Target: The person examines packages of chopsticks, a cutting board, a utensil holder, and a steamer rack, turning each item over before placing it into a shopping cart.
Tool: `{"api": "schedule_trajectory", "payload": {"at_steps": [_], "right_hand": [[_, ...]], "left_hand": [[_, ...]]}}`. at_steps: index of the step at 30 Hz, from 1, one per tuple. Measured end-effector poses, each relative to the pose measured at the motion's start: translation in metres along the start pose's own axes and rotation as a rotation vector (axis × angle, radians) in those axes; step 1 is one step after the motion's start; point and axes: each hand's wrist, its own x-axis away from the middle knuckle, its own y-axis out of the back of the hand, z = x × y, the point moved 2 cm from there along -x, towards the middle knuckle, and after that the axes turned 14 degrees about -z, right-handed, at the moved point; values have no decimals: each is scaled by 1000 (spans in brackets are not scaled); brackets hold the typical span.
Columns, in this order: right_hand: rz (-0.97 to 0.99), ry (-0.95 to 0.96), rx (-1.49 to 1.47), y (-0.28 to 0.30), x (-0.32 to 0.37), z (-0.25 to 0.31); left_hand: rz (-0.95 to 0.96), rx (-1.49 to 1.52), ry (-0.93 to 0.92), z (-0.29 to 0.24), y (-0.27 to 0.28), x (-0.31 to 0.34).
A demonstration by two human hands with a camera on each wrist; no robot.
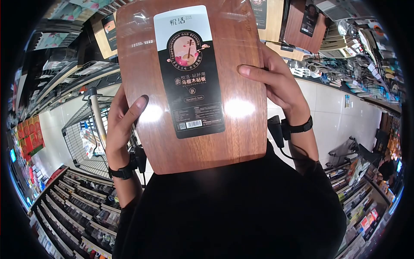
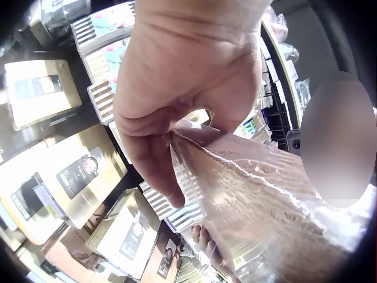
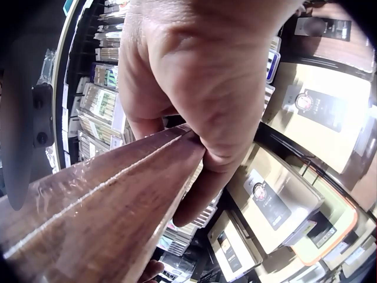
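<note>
A reddish-brown wooden cutting board (image 1: 241, 142), wrapped in clear film, is held up in front of the body. A long black and white label (image 1: 194, 95) with a round pink picture runs down its face. My left hand (image 1: 125, 114) grips the left edge, thumb on the face and fingers behind. On the opposite edge my right hand (image 1: 276, 77) holds in the same way, its thumb flat near the label. In the left wrist view the film's seam (image 2: 253, 174) runs along the board's edge. The right wrist view shows the board's side (image 3: 112, 206) pinched between thumb and fingers.
Other cutting boards (image 1: 306, 26) hang on the display ahead, with kitchen utensils (image 1: 345, 30) to their right. A wire shopping cart (image 1: 82, 134) stands at the left on the pale tiled floor (image 1: 323, 112). Shelves of goods (image 1: 82, 207) line the lower left.
</note>
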Motion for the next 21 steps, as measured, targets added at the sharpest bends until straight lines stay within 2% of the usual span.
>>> {"api": "schedule_trajectory", "payload": {"at_steps": [21], "right_hand": [[10, 21, 0, -2, 0, -3]], "left_hand": [[-28, -39, -4, 2, 4, 4]]}}
